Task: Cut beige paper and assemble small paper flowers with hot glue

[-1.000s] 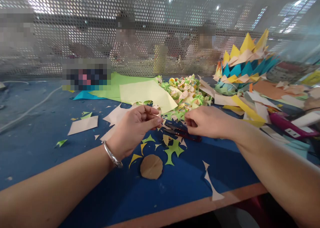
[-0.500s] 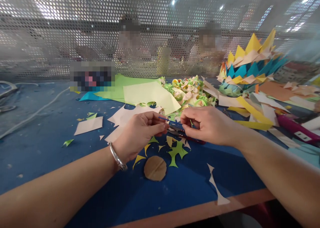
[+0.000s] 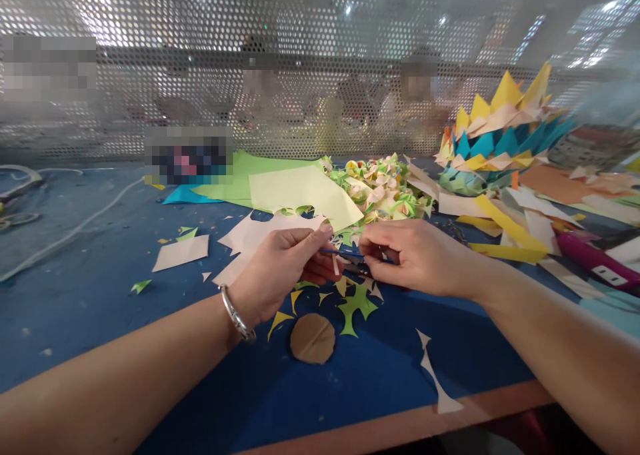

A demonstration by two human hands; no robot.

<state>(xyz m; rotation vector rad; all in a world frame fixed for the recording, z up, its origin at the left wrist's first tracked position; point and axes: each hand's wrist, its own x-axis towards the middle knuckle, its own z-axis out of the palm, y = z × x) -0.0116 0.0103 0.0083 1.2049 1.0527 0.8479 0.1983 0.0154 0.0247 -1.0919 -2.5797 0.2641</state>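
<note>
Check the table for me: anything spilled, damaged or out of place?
One stray: a long, pale scrap lies apart from the green offcut, its wide end on the table's brown edge, where it might get knocked off. I see no spill.

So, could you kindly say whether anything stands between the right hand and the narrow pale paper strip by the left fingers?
Only the thin blue stick the right hand holds spans that gap; nothing visible blocks the pale paper strip by the left hand.
</note>
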